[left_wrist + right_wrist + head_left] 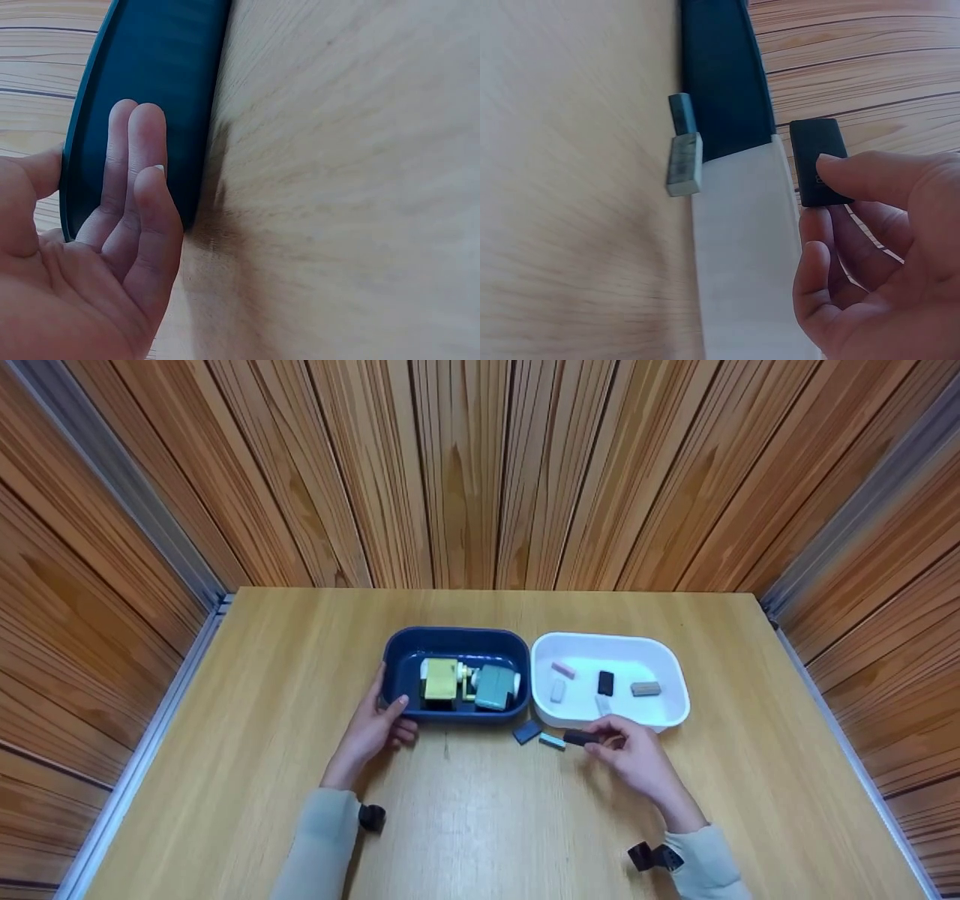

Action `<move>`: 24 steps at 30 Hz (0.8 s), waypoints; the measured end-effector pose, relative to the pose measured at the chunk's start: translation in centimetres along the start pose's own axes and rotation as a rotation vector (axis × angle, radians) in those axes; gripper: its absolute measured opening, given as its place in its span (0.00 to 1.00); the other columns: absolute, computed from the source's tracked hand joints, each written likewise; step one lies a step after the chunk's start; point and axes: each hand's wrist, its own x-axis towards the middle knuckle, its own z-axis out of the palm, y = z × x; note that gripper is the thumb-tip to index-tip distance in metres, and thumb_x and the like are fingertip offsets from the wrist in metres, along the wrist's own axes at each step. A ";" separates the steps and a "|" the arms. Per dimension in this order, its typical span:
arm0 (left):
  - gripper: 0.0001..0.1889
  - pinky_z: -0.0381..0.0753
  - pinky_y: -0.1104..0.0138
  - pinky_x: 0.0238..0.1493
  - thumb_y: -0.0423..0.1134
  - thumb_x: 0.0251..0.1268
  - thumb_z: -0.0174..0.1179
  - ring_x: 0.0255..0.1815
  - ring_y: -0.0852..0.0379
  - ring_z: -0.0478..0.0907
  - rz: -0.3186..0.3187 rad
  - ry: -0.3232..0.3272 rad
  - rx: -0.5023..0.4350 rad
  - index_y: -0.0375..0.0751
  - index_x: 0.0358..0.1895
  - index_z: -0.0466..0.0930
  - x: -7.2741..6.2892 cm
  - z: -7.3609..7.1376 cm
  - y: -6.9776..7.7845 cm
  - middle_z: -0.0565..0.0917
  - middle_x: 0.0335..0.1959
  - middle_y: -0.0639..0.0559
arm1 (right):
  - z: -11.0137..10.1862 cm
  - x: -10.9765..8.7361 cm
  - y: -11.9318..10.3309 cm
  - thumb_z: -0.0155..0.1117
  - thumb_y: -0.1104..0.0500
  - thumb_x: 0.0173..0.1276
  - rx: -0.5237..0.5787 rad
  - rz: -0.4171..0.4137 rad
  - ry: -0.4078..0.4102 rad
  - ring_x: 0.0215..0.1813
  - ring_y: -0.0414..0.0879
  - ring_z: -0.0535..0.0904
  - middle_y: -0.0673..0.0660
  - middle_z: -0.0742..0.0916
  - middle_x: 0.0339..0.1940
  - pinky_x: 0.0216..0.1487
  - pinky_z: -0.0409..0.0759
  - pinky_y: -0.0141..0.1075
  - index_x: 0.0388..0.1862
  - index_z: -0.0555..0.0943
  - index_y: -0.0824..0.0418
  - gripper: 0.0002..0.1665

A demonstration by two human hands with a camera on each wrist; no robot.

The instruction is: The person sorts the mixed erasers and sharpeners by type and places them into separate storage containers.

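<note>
My right hand [634, 754] pinches a black eraser-like block [817, 161] between thumb and fingers, just in front of the white tub [611, 641]. Small lettering shows on its face in the right wrist view. Near it on the table lie a dark blue block [527, 732] and a light blue-grey block [553, 742]. With the thumb over the rim and the other fingers along the outer wall, my left hand [373, 727] holds the near left corner of the dark blue tub [457, 634]. Inside that tub sit a yellow item [440, 679] and a teal item [493, 687].
The two tubs stand side by side. In the white one lie a pink block [563, 670], a white block [558, 691], a black block [606, 682] and a grey block [645, 688]. Wood-panelled walls [457, 472] enclose the table [487, 810] at the back and sides.
</note>
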 end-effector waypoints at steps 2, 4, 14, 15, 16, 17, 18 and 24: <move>0.37 0.81 0.60 0.35 0.48 0.78 0.51 0.35 0.42 0.85 -0.006 0.002 0.000 0.81 0.78 0.38 0.1 0.0 0.0 0.86 0.36 0.37 | -0.2 -0.1 -0.3 0.70 0.68 0.64 0.009 -0.002 0.000 0.39 0.50 0.77 0.54 0.84 0.38 0.39 0.77 0.35 0.44 0.84 0.57 0.11; 0.37 0.82 0.60 0.35 0.48 0.78 0.51 0.35 0.42 0.85 -0.005 0.005 -0.001 0.80 0.78 0.39 0.1 0.0 0.0 0.86 0.36 0.37 | -0.5 -0.1 -0.6 0.70 0.67 0.65 0.010 0.002 -0.001 0.40 0.51 0.77 0.54 0.83 0.39 0.40 0.77 0.36 0.44 0.84 0.57 0.11; 0.38 0.81 0.60 0.35 0.48 0.78 0.52 0.35 0.42 0.85 -0.015 0.010 -0.013 0.80 0.78 0.38 0.2 0.1 -0.1 0.86 0.36 0.37 | -1.4 -0.8 -2.2 0.71 0.64 0.66 -0.041 -0.040 0.010 0.44 0.48 0.77 0.53 0.83 0.42 0.44 0.78 0.35 0.47 0.84 0.56 0.11; 0.38 0.81 0.60 0.34 0.48 0.78 0.52 0.34 0.42 0.85 -0.014 0.010 -0.017 0.80 0.78 0.39 0.2 0.1 -0.1 0.86 0.35 0.36 | -1.5 -0.8 -2.3 0.71 0.64 0.65 -0.044 -0.048 0.017 0.44 0.48 0.77 0.53 0.84 0.42 0.45 0.78 0.35 0.46 0.84 0.56 0.11; 0.38 0.81 0.60 0.34 0.47 0.78 0.51 0.34 0.42 0.85 -0.009 0.010 -0.018 0.80 0.78 0.39 0.2 0.1 -0.1 0.86 0.35 0.36 | -1.7 -0.8 -2.4 0.71 0.64 0.65 -0.049 -0.058 0.023 0.44 0.48 0.77 0.52 0.84 0.42 0.45 0.78 0.35 0.46 0.84 0.56 0.11; 0.38 0.81 0.60 0.33 0.47 0.78 0.52 0.34 0.42 0.85 -0.008 0.011 -0.022 0.80 0.78 0.39 0.2 0.1 -0.1 0.86 0.35 0.36 | -1.8 -0.8 -2.6 0.71 0.64 0.65 -0.052 -0.068 0.028 0.44 0.47 0.77 0.52 0.84 0.42 0.45 0.78 0.36 0.46 0.84 0.56 0.11; 0.38 0.81 0.61 0.33 0.47 0.78 0.52 0.34 0.42 0.85 -0.006 0.011 -0.024 0.79 0.78 0.39 0.2 0.1 0.0 0.86 0.35 0.36 | -1.9 -0.8 -2.7 0.72 0.64 0.65 -0.059 -0.076 0.034 0.44 0.47 0.77 0.52 0.84 0.42 0.46 0.78 0.35 0.46 0.84 0.56 0.11; 0.37 0.81 0.61 0.33 0.47 0.78 0.52 0.35 0.41 0.85 -0.005 0.003 -0.029 0.80 0.78 0.39 0.0 0.0 0.1 0.86 0.35 0.36 | -2.7 -1.0 -3.4 0.72 0.63 0.65 -0.088 -0.113 0.064 0.44 0.46 0.78 0.50 0.85 0.41 0.47 0.79 0.36 0.46 0.85 0.57 0.11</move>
